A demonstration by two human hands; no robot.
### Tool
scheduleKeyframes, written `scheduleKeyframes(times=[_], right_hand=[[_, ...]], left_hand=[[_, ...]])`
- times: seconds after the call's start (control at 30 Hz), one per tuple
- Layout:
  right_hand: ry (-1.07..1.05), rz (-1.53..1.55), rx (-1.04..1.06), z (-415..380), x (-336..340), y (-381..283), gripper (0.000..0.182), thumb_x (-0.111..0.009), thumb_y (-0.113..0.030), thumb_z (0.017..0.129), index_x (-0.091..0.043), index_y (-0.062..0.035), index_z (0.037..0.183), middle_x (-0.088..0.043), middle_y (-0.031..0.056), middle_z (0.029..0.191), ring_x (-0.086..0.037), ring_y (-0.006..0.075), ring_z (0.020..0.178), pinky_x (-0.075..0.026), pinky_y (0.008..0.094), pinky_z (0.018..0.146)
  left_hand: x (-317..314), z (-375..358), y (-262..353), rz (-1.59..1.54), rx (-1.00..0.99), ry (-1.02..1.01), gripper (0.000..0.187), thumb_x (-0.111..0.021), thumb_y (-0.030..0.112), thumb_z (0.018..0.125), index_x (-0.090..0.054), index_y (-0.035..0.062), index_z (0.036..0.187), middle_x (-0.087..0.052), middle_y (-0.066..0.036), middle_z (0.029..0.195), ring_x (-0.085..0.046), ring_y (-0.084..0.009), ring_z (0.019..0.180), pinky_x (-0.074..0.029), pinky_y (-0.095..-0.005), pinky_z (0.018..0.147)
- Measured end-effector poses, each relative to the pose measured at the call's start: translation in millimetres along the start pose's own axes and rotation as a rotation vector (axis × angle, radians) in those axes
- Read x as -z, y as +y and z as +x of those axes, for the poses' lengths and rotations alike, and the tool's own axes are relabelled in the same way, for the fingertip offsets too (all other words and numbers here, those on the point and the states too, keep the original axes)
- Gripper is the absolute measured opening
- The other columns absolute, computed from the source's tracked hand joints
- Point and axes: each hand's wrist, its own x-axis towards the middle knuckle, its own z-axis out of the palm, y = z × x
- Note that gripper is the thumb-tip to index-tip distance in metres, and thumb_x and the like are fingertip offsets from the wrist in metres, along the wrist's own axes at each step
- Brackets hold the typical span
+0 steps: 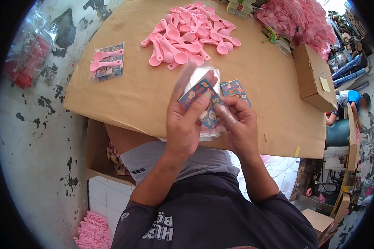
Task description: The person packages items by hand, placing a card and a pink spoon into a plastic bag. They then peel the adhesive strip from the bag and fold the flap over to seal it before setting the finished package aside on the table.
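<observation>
In the head view, the left hand (186, 118) has its grip closed on a blue printed card (200, 99), its thumb lying across the face and its fingers partly blurred. The card is held tilted above the near part of the brown tabletop (274, 124). The right hand (242, 124) pinches a piece of clear plastic (225, 115) between thumb and fingers, right beside the card's lower right edge. More clear bags (210, 133) show beneath the hands at the tabletop's near edge, and a second printed card (238, 90) lies just beyond the right hand. A pile of pink spoons (189, 35) covers the far middle. To the left, two spoons (107, 59) rest on packaged cards (110, 74); a cardboard box (311, 76) stands at the right side.
</observation>
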Motion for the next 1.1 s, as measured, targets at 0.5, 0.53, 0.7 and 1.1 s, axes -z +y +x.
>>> scheduleKeyframes(times=[0.5, 0.53, 0.7, 1.1], right_hand=[[-0.028, -0.056, -0.022, -12, -10, -3, 0.016, -0.073, -0.007, 0.094, -0.059, -0.0019, 0.099, -0.067, 0.0049, 0.094, -0.066, 0.0085, 0.084, -0.055, 0.0245, 0.07], [-0.003, -0.068, 0.005, -11, -13, -2, 0.016, -0.072, -0.004, 0.093, -0.057, -0.0026, 0.097, -0.067, 0.0055, 0.096, -0.065, 0.0085, 0.087, -0.055, 0.0249, 0.074], [0.016, -0.046, 0.083, -8, -21, 1, 0.019, -0.068, 0.003, 0.092, -0.052, -0.0038, 0.097, -0.061, 0.005, 0.097, -0.063, 0.0076, 0.089, -0.057, 0.0246, 0.078], [-0.156, -1.029, 1.016, -4, -9, -22, 0.023, -0.084, 0.0, 0.075, -0.076, -0.0087, 0.095, -0.06, 0.0045, 0.094, -0.055, 0.0162, 0.073, -0.044, 0.0293, 0.058]], left_hand=[[7, 5, 3, -0.227, -0.005, -0.174, 0.048, -0.05, 0.012, 0.106, -0.036, 0.01, 0.152, -0.066, -0.015, 0.11, -0.068, -0.0228, 0.103, -0.058, -0.0386, 0.091], [6, 4, 2, -0.241, 0.003, -0.184, 0.049, -0.052, 0.011, 0.105, -0.036, 0.0095, 0.152, -0.066, -0.013, 0.107, -0.068, -0.0214, 0.099, -0.058, -0.0371, 0.089], [5, -1, -1, -0.17, 0.02, -0.181, 0.048, -0.05, 0.015, 0.107, -0.035, 0.0028, 0.151, -0.061, -0.008, 0.098, -0.065, -0.0154, 0.09, -0.058, -0.034, 0.08], [33, 20, 11, -0.297, 0.125, 0.095, 0.037, -0.062, 0.022, 0.104, -0.052, 0.0045, 0.134, -0.06, -0.001, 0.088, -0.06, -0.0113, 0.078, -0.056, -0.0318, 0.084]])
